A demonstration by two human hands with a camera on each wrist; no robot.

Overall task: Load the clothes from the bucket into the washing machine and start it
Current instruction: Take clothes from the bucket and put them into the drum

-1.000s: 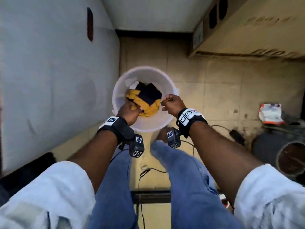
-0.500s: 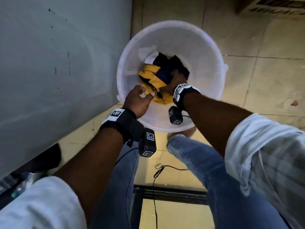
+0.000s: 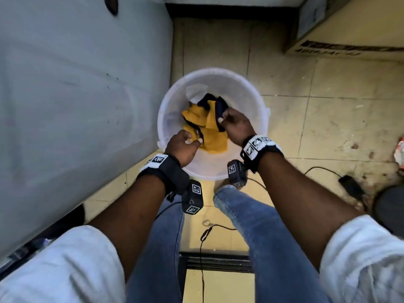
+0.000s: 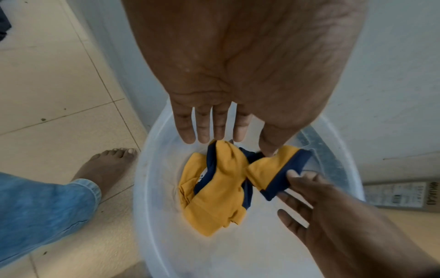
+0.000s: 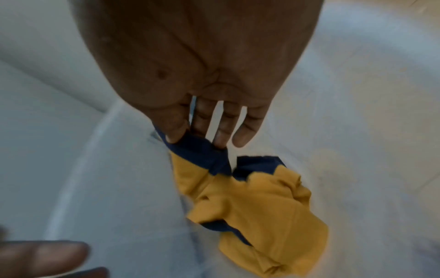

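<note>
A white plastic bucket [image 3: 251, 90] stands on the tiled floor beside the washing machine [image 3: 76, 95]. Inside lies a yellow garment with navy trim [image 3: 209, 132], and a white cloth [image 3: 195, 92] shows behind it. My left hand [image 3: 195, 138] pinches the garment's near navy edge. In the left wrist view that hand [image 4: 238, 144] has its thumb and fingertips on the garment [image 4: 214, 197]. My right hand [image 3: 223, 118] pinches a navy band. The right wrist view shows the right hand [image 5: 195, 141] with the garment [image 5: 262, 206] hanging from it, partly lifted.
A cardboard box [image 3: 349, 29] sits at the back right. A black cable [image 3: 203, 235] and an adapter [image 3: 349, 184] lie on the floor, and a dark round container [image 3: 391, 206] stands at the right edge. My bare foot [image 4: 107, 165] is next to the bucket [image 4: 154, 188].
Both hands went from the bucket's near rim down into it. They now hold the yellow garment at two spots and have moved apart, and the cloth has risen a little.
</note>
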